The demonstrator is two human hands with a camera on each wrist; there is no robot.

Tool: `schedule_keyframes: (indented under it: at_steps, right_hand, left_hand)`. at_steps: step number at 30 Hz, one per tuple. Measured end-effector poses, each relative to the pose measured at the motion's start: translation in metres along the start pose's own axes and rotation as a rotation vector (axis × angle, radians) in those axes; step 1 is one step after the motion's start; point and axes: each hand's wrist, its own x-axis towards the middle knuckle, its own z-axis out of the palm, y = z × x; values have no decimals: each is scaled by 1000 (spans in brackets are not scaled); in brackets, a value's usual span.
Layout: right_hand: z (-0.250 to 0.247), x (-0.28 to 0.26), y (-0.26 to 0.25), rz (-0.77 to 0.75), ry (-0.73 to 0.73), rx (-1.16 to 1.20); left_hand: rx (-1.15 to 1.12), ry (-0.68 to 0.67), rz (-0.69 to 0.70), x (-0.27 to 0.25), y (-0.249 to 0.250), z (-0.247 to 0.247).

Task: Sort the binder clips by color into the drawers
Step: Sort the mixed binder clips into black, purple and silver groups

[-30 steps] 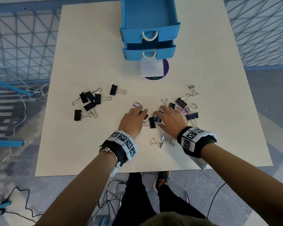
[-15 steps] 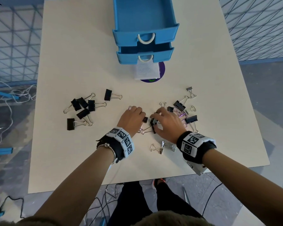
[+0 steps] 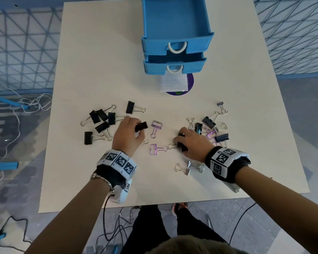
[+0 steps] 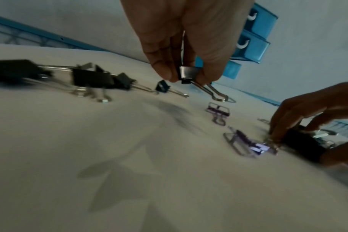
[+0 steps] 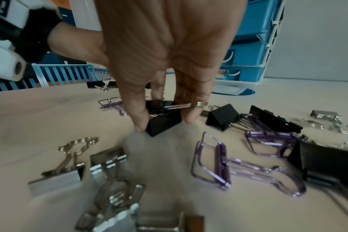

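Two hands are each holding a black clip. The left hand [image 3: 126, 133] pinches one black clip [image 4: 189, 74] between its thumb and fingers [image 4: 162, 69], and the clip is lifted off the counter [image 3: 99, 74] with its silver wire handles hanging down. The right hand [image 3: 192, 142] has its thumb and fingers [image 5: 192, 115] curled tight around another black clip [image 5: 162, 121], which sits low on the counter or just touches it. Between the two hands lie two purple wire clips [image 3: 155, 129], one near the left hand and one nearer the right hand. To the left of the left hand is a little group of black clips [image 3: 101, 123] lying close together. To the right of the right hand is a mixed heap of clips [image 3: 212, 128], black, purple and silver, some on top of each other. Just below the right hand, near the wrist band, lie silver clips [image 3: 188, 167]. At the far side of the counter stand the blue drawers [image 3: 176, 33]. The top drawer and the one below it are pulled open, and each has a white loop handle. The top drawer looks bare inside. In front of the drawers lies a white sheet [image 3: 173, 83] on a purple round mat [image 3: 190, 82].
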Motion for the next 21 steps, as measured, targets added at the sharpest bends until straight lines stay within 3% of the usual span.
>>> schedule_keyframes:
  at_steps: [5,9,17,21]
  right_hand:
    - [-5,3,-3,33,-25,22]
    - [-16,8,-16,36,65,105]
    - [-12,52,-99,-132,52,149]
    - [1,76,-130,-167,47,112]
  left_hand:
    - [38,34,-101,-30,-41,-8]
    - [76,18,-161,-54,-63,-12]
    - [66,15,-320,-81,-88,-17]
    - [45,80,-321,-90,-85,-21]
